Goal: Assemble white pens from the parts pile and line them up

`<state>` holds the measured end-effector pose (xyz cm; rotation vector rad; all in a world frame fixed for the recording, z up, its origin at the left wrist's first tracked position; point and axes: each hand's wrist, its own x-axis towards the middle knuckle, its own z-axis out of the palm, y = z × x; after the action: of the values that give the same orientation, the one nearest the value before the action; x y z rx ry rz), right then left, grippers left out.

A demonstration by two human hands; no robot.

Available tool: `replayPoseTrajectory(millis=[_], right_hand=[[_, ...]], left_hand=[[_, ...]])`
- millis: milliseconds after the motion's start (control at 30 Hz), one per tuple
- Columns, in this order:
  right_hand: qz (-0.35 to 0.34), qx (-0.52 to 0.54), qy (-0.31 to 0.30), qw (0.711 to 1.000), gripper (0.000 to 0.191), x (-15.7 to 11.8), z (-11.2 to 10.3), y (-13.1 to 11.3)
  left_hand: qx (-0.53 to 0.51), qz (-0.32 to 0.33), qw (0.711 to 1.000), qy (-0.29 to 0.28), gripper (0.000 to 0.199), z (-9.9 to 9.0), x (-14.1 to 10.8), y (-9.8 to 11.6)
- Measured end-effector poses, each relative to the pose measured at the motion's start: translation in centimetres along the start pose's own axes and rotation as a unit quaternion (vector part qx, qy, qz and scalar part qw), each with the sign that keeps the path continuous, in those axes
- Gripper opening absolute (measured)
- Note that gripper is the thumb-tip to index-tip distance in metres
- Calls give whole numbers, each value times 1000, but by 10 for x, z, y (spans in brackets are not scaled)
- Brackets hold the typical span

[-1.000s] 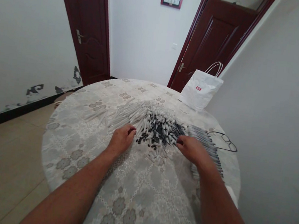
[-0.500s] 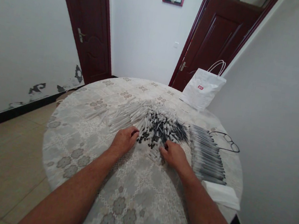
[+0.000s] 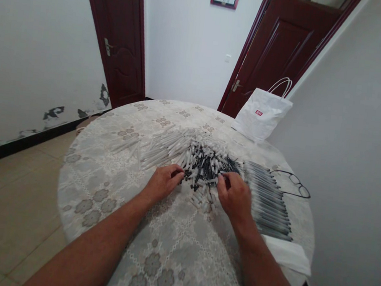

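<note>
My left hand (image 3: 164, 182) rests at the near edge of the pile, thumb and forefinger closed together beside small black plugs (image 3: 187, 174). What it pinches, if anything, is too small to make out. My right hand (image 3: 236, 195) is at the pile's right side, fingers curled and pressed together. A small pale bit shows at its fingertips, too blurred to name. Between and beyond the hands lie black pen refills (image 3: 203, 163), mixed with short white pieces (image 3: 215, 142). Long whitish pen barrels (image 3: 165, 147) are heaped to the left. Several clear short pieces (image 3: 199, 200) lie nearest me.
To the right, a row of grey pens (image 3: 269, 202) lies side by side, with eyeglasses (image 3: 296, 185) beyond it and a folded white cloth or paper (image 3: 288, 255) nearer me. A white paper bag (image 3: 261, 116) stands at the back of the round table with a patterned tablecloth (image 3: 97, 238).
My right hand has moved right and slightly away from the clear short pieces to the refills. My left hand has shifted slightly right, still closed. The view has shifted a little.
</note>
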<state>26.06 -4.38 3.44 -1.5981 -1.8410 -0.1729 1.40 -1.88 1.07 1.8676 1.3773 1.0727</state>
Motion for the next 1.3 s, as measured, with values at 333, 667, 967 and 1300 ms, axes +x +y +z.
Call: replayPoseTrajectory(millis=[333, 667, 967, 1300], right_hand=[[163, 435, -26, 885, 34, -6, 17, -12], [-17, 271, -133, 953, 25, -13, 35, -10], [-5, -41, -138, 990, 31, -9, 47, 24], [13, -4, -118, 993, 25, -5, 51, 23]], left_hand=[[-262, -86, 951, -138, 38, 4, -4, 14], [-330, -114, 935, -62, 42, 14, -2, 10], [-136, -71, 988, 35, 40, 8, -1, 7], [-139, -71, 987, 46, 40, 8, -1, 4]])
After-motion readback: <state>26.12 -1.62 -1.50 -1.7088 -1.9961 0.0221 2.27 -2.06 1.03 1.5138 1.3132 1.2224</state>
